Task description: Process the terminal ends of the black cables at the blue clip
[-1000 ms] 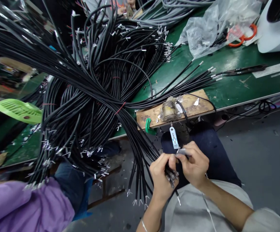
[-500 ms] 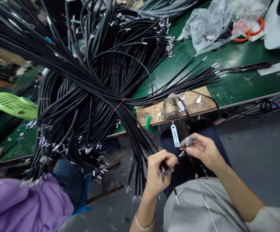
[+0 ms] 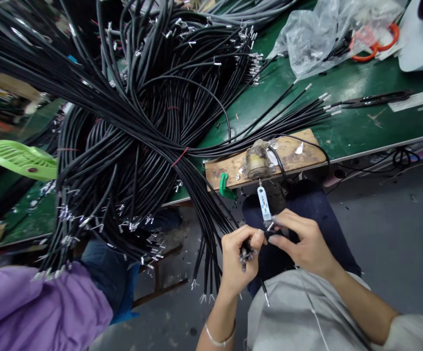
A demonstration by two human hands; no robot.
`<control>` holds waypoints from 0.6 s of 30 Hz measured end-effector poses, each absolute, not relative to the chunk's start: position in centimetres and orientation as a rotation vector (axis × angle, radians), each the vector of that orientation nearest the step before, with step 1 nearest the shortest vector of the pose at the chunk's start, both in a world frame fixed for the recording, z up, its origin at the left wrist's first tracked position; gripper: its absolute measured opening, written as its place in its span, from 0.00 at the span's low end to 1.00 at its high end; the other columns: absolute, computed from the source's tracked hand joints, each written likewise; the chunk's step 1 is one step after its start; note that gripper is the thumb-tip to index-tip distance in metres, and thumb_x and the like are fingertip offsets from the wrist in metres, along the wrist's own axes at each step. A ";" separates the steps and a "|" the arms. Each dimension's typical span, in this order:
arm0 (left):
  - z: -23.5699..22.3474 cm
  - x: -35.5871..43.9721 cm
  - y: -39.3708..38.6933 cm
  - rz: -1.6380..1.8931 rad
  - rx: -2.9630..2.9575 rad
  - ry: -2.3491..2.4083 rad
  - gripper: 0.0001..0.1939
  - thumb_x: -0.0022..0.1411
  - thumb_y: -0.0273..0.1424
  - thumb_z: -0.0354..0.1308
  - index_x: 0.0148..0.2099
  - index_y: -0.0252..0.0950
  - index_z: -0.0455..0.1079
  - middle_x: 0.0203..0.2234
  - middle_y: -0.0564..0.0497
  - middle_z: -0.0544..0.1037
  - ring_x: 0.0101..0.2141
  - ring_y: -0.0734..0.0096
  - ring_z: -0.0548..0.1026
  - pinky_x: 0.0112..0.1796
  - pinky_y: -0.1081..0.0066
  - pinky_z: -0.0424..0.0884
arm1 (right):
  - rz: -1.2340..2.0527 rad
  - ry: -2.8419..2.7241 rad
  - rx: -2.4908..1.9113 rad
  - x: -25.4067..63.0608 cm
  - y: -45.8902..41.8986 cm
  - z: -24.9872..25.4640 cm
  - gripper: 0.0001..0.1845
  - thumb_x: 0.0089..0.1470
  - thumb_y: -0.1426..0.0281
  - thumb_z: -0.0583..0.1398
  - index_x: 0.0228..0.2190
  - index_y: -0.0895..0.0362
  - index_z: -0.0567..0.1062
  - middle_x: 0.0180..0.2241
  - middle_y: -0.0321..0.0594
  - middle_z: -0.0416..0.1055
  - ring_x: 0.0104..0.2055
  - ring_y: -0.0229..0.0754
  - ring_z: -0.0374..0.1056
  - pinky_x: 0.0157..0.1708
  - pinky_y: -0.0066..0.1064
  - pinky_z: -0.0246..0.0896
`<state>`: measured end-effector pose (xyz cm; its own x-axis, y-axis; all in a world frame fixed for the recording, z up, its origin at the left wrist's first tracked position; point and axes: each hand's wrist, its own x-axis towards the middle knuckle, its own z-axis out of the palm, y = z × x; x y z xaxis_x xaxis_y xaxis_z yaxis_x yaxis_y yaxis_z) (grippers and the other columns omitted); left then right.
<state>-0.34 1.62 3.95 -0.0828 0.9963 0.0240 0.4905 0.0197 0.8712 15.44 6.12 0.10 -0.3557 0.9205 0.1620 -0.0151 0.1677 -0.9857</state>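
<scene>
My left hand (image 3: 241,258) is closed around a black cable whose silvery stripped end (image 3: 270,226) sticks out past the thumb. Dark grey crumpled scraps (image 3: 245,256) show between the same hand's curled fingers. Just right of the cable end is my right hand (image 3: 304,243), its thumb and forefinger apart, with nothing visible gripped between them. A light-blue and white handle-like piece (image 3: 264,202) hangs directly above the cable end, joined by a thin metal stem to a yellowish, tape-wrapped lump (image 3: 257,161) on a wooden board (image 3: 302,151).
A large heap of black cables (image 3: 167,117) covers the green table (image 3: 361,117). A green clamp (image 3: 224,186) grips the board's edge. Orange-handled scissors (image 3: 392,39) and a plastic bag (image 3: 302,39) lie at back right. A person in a purple top (image 3: 50,312) sits to the left.
My right hand has spread its thumb and forefinger; the grey wad it pinched is no longer visible there. The cable end in my left hand now points up beside the handle-like piece.
</scene>
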 end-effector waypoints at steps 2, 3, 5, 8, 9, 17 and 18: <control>4.1 -0.8 1.8 0.931 1.540 1.545 0.15 0.65 0.32 0.52 0.27 0.34 0.70 0.16 0.54 0.68 0.19 0.76 0.66 0.23 0.75 0.59 | 1.409 -1.536 -0.781 15.2 6.4 -0.1 0.07 0.55 0.68 0.61 0.28 0.57 0.76 0.27 0.41 0.70 0.32 0.41 0.64 0.34 0.34 0.61; 4.2 -1.1 1.8 0.917 1.553 1.472 0.14 0.65 0.33 0.53 0.28 0.34 0.71 0.17 0.53 0.68 0.19 0.76 0.66 0.24 0.74 0.60 | 1.510 -1.471 -0.716 15.0 6.6 -0.3 0.11 0.57 0.66 0.60 0.26 0.58 0.75 0.25 0.40 0.69 0.31 0.41 0.63 0.33 0.34 0.60; 4.1 -1.4 2.0 0.932 1.597 1.348 0.14 0.64 0.35 0.54 0.30 0.34 0.71 0.18 0.52 0.70 0.21 0.74 0.68 0.26 0.73 0.61 | 1.815 -1.317 -0.587 14.9 6.9 -0.8 0.15 0.56 0.61 0.60 0.24 0.59 0.74 0.23 0.38 0.66 0.28 0.38 0.61 0.28 0.31 0.58; 3.6 -1.3 2.1 1.002 1.642 1.338 0.13 0.63 0.37 0.56 0.30 0.34 0.70 0.22 0.50 0.71 0.24 0.72 0.69 0.27 0.72 0.62 | 2.140 -1.193 -0.556 14.9 7.9 -1.0 0.18 0.52 0.60 0.63 0.19 0.60 0.73 0.19 0.34 0.63 0.22 0.33 0.57 0.23 0.27 0.53; 3.4 -1.1 2.1 1.021 1.638 1.371 0.13 0.63 0.36 0.56 0.29 0.34 0.70 0.22 0.51 0.71 0.24 0.73 0.68 0.28 0.73 0.62 | 2.167 -1.196 -0.604 14.9 8.4 -1.0 0.17 0.50 0.61 0.64 0.18 0.60 0.72 0.17 0.33 0.62 0.20 0.32 0.56 0.22 0.26 0.51; 2.5 -0.6 1.9 1.260 1.585 1.416 0.09 0.60 0.33 0.60 0.29 0.35 0.70 0.22 0.52 0.72 0.25 0.73 0.69 0.28 0.73 0.64 | 1.909 -1.097 -0.871 13.1 12.4 0.4 0.25 0.49 0.51 0.63 0.18 0.61 0.73 0.19 0.34 0.66 0.23 0.34 0.59 0.25 0.27 0.54; 2.5 -0.6 1.9 1.292 1.572 1.427 0.09 0.60 0.33 0.60 0.29 0.35 0.70 0.22 0.51 0.72 0.25 0.72 0.69 0.28 0.72 0.64 | 1.934 -1.090 -0.853 12.8 12.5 0.6 0.25 0.48 0.50 0.63 0.20 0.61 0.74 0.19 0.35 0.67 0.23 0.34 0.59 0.25 0.27 0.54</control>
<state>-0.65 1.87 2.46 -0.0756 0.9681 0.2389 0.3334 -0.2013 0.9210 12.82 12.54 0.57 -0.5010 0.8453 -0.1858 -0.2790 -0.3610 -0.8899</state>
